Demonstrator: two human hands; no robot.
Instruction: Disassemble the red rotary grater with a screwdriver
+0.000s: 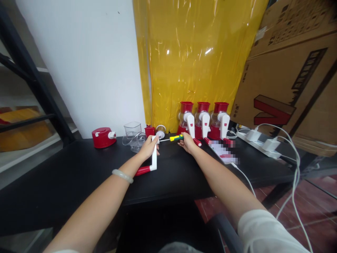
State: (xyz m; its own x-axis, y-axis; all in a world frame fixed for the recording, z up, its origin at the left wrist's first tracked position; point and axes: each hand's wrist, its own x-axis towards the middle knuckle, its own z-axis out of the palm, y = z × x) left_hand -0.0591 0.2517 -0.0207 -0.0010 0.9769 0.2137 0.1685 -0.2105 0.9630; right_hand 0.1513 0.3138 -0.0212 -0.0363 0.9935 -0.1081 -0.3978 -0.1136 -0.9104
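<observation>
My left hand (pixel 150 147) is closed around the upper end of a white crank handle (pixel 154 160), whose red grip (pixel 143 170) points left, low over the black table. In my right hand (pixel 187 142) is a screwdriver (pixel 176 138) with a yellow and green handle. Its thin shaft points left and the tip meets the crank's upper end by my left fingers; whether it sits in a screw I cannot tell. Just behind my left hand are a clear plastic housing (pixel 134 135), a small red part (pixel 150 131) and a metal grater drum (pixel 160 131).
A round red base (pixel 104 137) stands at the left. Several assembled red and white rotary graters, one a grater (pixel 203 121), line the back right. Right of them lie a phone (pixel 222 151) on a cable and a power strip (pixel 259 143). A large cardboard box (pixel 286 77) leans behind.
</observation>
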